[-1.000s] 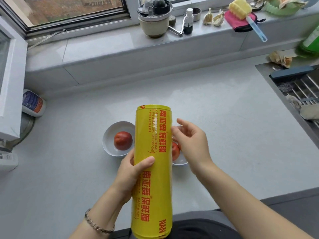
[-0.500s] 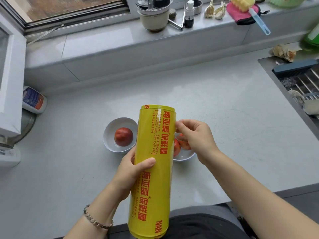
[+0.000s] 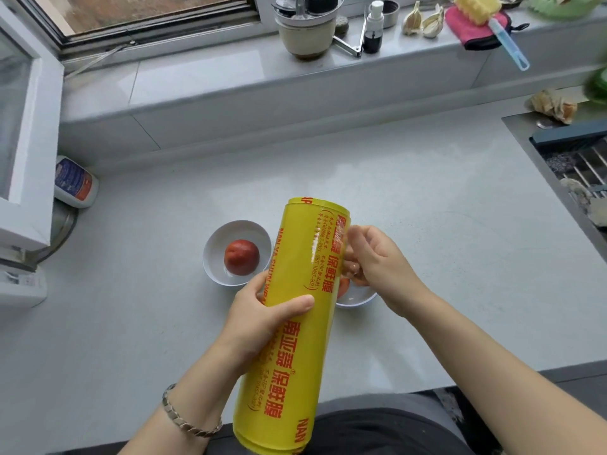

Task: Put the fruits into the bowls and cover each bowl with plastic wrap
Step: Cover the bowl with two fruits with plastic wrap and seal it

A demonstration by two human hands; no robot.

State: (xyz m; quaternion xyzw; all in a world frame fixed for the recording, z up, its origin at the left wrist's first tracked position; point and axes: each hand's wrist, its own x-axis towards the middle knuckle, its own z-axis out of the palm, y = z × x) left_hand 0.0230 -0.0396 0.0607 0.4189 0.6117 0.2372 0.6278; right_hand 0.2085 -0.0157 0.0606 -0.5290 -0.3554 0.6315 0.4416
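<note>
Glossy yellow roll of plastic wrap (image 3: 295,356) held tilted above two fruit bowls.
The left hand (image 3: 256,316) grips the smooth cylinder, printed with red characters, round its middle. The right hand (image 3: 377,267) has its curled fingers pinching the clear film at the upper right side. Beneath, on the pale, matte surface (image 3: 427,257), sit two round white bowls. The left bowl (image 3: 213,257) holds a round red fruit (image 3: 241,257). The right bowl (image 3: 356,297) is mostly hidden, and a second fruit (image 3: 343,285) is barely visible in it.
</note>
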